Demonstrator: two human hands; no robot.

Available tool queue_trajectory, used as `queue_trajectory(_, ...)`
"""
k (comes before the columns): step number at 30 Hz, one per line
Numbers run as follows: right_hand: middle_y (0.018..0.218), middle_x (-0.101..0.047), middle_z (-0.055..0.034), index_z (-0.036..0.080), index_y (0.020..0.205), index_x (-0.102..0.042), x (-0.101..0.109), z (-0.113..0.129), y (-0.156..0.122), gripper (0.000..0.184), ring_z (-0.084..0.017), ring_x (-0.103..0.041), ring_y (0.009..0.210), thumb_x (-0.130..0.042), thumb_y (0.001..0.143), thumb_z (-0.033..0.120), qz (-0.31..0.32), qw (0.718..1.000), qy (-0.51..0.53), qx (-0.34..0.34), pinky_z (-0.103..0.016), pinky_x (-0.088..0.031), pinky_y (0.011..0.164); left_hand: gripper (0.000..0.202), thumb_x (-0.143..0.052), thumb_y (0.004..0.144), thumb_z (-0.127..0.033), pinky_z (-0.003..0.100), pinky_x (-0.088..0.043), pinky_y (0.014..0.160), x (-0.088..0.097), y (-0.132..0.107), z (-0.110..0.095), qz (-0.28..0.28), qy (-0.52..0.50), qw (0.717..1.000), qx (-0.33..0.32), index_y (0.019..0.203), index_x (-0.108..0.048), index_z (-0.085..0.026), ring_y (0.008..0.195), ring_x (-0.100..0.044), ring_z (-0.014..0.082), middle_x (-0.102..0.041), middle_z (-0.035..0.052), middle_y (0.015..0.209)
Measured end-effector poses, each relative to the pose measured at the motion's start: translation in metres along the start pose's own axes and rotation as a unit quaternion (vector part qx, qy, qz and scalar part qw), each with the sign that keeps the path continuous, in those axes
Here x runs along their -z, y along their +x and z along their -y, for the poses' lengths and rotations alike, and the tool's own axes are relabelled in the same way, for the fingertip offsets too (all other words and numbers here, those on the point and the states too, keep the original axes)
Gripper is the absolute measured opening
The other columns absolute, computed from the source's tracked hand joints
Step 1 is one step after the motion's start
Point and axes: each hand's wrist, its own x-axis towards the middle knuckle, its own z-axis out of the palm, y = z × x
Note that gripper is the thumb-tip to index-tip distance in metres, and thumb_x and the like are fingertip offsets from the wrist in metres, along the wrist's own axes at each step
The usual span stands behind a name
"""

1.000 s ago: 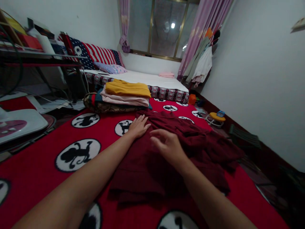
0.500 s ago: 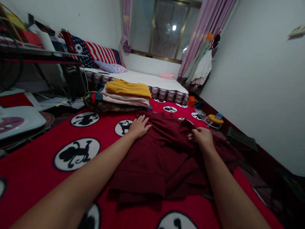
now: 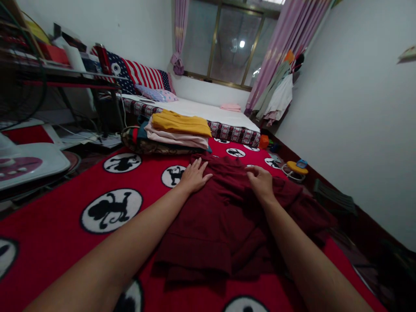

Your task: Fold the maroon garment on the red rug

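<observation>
A dark red garment [image 3: 224, 216] lies spread on a red blanket [image 3: 65, 203] printed with black monkey figures in white circles. My left hand [image 3: 195, 175] rests flat on the garment's upper left part, fingers stretched out. My right hand [image 3: 261, 182] sits on the garment's upper middle, fingers curled down and pinching a fold of the cloth. Just beyond the garment is a stack of folded clothes [image 3: 177, 132], yellow on top, pale pink under it.
A bed [image 3: 208, 115] with a white sheet and a striped flag pillow stands under the window. At the left are a shelf rack [image 3: 55, 78] and a white fan base [image 3: 29, 162]. Clothes hang at the right by the pink curtain [image 3: 276, 93]. A small yellow stool [image 3: 295, 167] sits on the floor.
My right hand went from the garment's middle out to the right, gripped the cloth, then came back left with it. My left hand stayed flat in place.
</observation>
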Motion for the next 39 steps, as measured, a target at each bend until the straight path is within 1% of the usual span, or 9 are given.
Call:
queue_trajectory(3, 0.083, -0.074, -0.0067, 0.013, 0.100, -0.071, -0.019, 0.009, 0.023, 0.030, -0.017, -0.069, 0.081, -0.049, 0.081, 0.015, 0.069, 0.994, -0.079, -0.012, -0.028, -0.049, 0.084, 0.070, -0.031, 0.095, -0.060, 0.043, -0.025, 0.115, 0.000, 0.000, 0.000, -0.008, -0.001, 1.000, -0.003, 0.149, -0.032, -0.017, 0.145, -0.025, 0.0282, -0.024, 0.0148, 0.158)
queue_trajectory(6, 0.103, -0.073, -0.0082, 0.017, 0.105, -0.070, -0.039, 0.016, 0.040, 0.028, -0.019, -0.067, 0.096, -0.059, 0.080, 0.023, 0.140, 0.972, -0.190, -0.015, -0.027, -0.048, 0.084, 0.070, -0.032, 0.095, -0.060, 0.044, -0.026, 0.115, 0.000, -0.001, -0.001, -0.012, -0.004, 1.000, -0.005, 0.149, -0.033, -0.016, 0.144, -0.025, 0.0289, -0.024, 0.0155, 0.157)
queue_trajectory(9, 0.105, -0.072, -0.0092, 0.019, 0.098, -0.072, -0.052, 0.023, 0.050, 0.024, -0.023, -0.066, 0.100, -0.065, 0.075, 0.024, 0.188, 0.948, -0.255, -0.026, -0.030, -0.049, 0.082, 0.068, -0.034, 0.095, -0.058, 0.044, -0.027, 0.115, 0.002, -0.001, -0.001, -0.017, -0.013, 1.000, -0.002, 0.149, -0.034, -0.017, 0.144, -0.025, 0.0287, -0.024, 0.0152, 0.157)
queue_trajectory(16, 0.105, -0.071, -0.0138, 0.018, 0.099, -0.070, -0.059, 0.037, 0.072, 0.029, -0.028, -0.066, 0.101, -0.048, 0.084, 0.028, 0.062, 0.961, -0.263, -0.058, -0.035, -0.050, 0.081, 0.058, -0.036, 0.098, -0.044, 0.037, -0.028, 0.115, 0.005, 0.002, -0.003, -0.035, -0.029, 0.999, 0.018, 0.148, -0.034, -0.016, 0.143, -0.029, 0.0260, -0.025, 0.0142, 0.157)
queue_trajectory(24, 0.112, -0.068, -0.0167, 0.013, 0.120, -0.056, -0.085, 0.031, 0.052, 0.037, -0.027, -0.064, 0.103, -0.049, 0.084, 0.019, 0.132, 0.953, -0.260, -0.079, -0.035, -0.048, 0.084, 0.065, -0.036, 0.095, -0.049, 0.044, -0.023, 0.117, 0.003, 0.002, -0.003, 0.004, 0.003, 0.998, 0.067, 0.147, -0.035, -0.010, 0.145, -0.022, 0.0293, -0.026, 0.0152, 0.157)
queue_trajectory(28, 0.119, -0.064, -0.0137, 0.016, 0.125, -0.052, -0.082, 0.056, 0.038, 0.041, -0.027, -0.060, 0.108, -0.047, 0.084, 0.016, 0.077, 0.963, -0.254, 0.036, -0.037, -0.045, 0.088, 0.065, -0.034, 0.096, -0.046, 0.044, -0.021, 0.118, 0.002, 0.004, -0.003, 0.011, 0.002, 0.997, 0.073, 0.147, -0.034, -0.007, 0.146, -0.020, 0.0286, -0.023, 0.0153, 0.157)
queue_trajectory(31, 0.118, -0.062, -0.0110, 0.020, 0.118, -0.058, -0.088, 0.062, 0.021, 0.033, -0.026, -0.054, 0.111, -0.043, 0.089, 0.019, 0.116, 0.950, -0.246, 0.153, -0.036, -0.042, 0.092, 0.062, -0.032, 0.096, -0.042, 0.045, -0.021, 0.118, 0.000, 0.005, -0.001, 0.016, -0.001, 0.997, 0.075, 0.148, -0.034, -0.007, 0.146, -0.019, 0.0280, -0.022, 0.0139, 0.158)
queue_trajectory(36, 0.130, -0.054, -0.0103, 0.022, 0.127, -0.055, -0.103, 0.052, 0.008, 0.037, -0.027, -0.049, 0.114, -0.039, 0.095, 0.028, 0.198, 0.933, -0.262, 0.150, -0.036, -0.042, 0.093, 0.059, -0.029, 0.097, -0.039, 0.045, -0.021, 0.118, -0.001, 0.005, 0.001, 0.019, 0.005, 0.997, 0.070, 0.147, -0.036, -0.010, 0.146, -0.019, 0.0274, -0.023, 0.0122, 0.158)
queue_trajectory(39, 0.131, -0.054, -0.0114, 0.020, 0.129, -0.055, -0.095, 0.057, 0.003, 0.038, -0.027, -0.049, 0.116, -0.042, 0.094, 0.028, 0.233, 0.924, -0.262, 0.154, -0.036, -0.041, 0.095, 0.058, -0.028, 0.097, -0.039, 0.044, -0.020, 0.118, 0.001, 0.004, 0.000, 0.027, 0.005, 0.997, 0.073, 0.148, -0.035, -0.012, 0.147, -0.018, 0.0261, -0.023, 0.0105, 0.158)
